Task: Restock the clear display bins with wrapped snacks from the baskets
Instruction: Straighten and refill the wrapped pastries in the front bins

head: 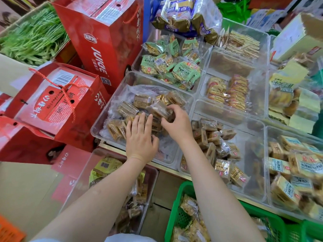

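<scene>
Both my hands are inside a clear display bin (111, 109) that holds several brown wrapped snacks (127, 108) on crumpled clear plastic. My left hand (140, 137) lies flat with straight fingers on the snacks at the bin's near side. My right hand (176, 122) pinches one wrapped snack (160, 110) between thumb and curled fingers just above the pile. A green basket (181, 203) with more wrapped snacks stands at the bottom, below my right forearm.
Red juice cartons (106, 42) stack to the left, with green vegetables (33, 37) behind them. Other clear bins hold green packets (174, 67), orange packets (229, 91) and brown cakes (215, 142). A lower clear bin (111, 172) sits under my left forearm.
</scene>
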Action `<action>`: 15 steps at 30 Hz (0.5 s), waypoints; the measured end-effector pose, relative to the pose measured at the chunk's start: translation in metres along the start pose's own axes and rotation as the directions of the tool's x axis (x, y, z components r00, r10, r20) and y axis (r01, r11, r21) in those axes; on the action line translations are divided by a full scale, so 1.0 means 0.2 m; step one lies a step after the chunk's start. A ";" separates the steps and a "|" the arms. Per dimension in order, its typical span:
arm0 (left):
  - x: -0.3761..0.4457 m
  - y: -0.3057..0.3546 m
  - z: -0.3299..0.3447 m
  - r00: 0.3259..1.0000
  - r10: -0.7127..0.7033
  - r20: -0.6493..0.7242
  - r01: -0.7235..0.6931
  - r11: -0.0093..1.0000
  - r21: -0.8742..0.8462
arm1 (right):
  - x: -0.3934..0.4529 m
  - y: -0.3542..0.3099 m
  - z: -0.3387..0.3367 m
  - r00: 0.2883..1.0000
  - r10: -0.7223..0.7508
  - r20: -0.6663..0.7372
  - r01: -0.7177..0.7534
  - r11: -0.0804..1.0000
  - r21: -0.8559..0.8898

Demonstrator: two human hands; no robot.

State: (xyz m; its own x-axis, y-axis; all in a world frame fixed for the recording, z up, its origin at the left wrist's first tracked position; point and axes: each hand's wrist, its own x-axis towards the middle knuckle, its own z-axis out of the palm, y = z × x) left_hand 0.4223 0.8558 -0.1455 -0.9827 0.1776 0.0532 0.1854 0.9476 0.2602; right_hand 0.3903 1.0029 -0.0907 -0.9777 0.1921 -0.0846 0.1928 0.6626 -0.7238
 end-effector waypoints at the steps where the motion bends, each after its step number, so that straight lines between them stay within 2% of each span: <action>1: 0.00 0.00 0.00 1.000 0.000 0.006 0.000 1.000 0.001 | -0.03 0.00 -0.03 0.998 0.064 -0.028 -0.060 0.990 0.128; 2: 0.00 0.00 0.00 1.000 0.001 0.012 -0.001 1.000 0.002 | -0.06 0.01 -0.06 0.986 0.164 -0.037 -0.146 0.944 0.297; 3: 0.00 0.00 0.00 1.000 0.002 0.016 -0.002 1.000 0.001 | -0.09 0.03 -0.09 0.961 0.276 -0.018 -0.232 0.838 0.493; 5: 0.00 0.00 0.00 1.000 0.002 0.018 -0.002 1.000 -0.003 | -0.15 0.10 -0.14 0.899 0.437 0.019 -0.278 0.536 0.797; 6: 0.00 0.00 0.00 1.000 0.002 0.018 -0.002 1.000 -0.004 | -0.17 0.15 -0.17 0.870 0.492 0.013 -0.249 0.417 0.874; 8: 0.00 -0.01 0.00 1.000 0.002 0.020 -0.002 1.000 -0.003 | -0.21 0.24 -0.20 0.794 0.607 0.031 -0.247 0.277 0.929; 10: 0.00 -0.01 0.01 1.000 0.002 0.019 -0.002 1.000 -0.007 | -0.22 0.31 -0.22 0.704 0.702 0.110 -0.341 0.199 0.919; 12: 0.00 -0.01 0.00 1.000 0.001 0.019 -0.001 1.000 -0.005 | -0.22 0.35 -0.23 0.660 0.731 0.172 -0.420 0.169 0.892; 14: 0.00 0.00 0.00 1.000 0.002 0.022 -0.002 1.000 0.001 | -0.22 0.34 -0.24 0.639 0.756 0.143 -0.455 0.222 0.862; 15: 0.00 0.00 -0.01 1.000 0.002 0.026 -0.002 1.000 -0.001 | -0.21 0.32 -0.24 0.623 0.778 0.081 -0.469 0.289 0.835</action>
State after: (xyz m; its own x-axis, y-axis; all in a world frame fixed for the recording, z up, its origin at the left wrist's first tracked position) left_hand 0.4217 0.8556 -0.1442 -0.9821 0.1863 0.0290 0.1874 0.9470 0.2611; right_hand 0.4485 1.0712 -0.1005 -0.4662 0.5766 -0.6710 0.4450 -0.5027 -0.7411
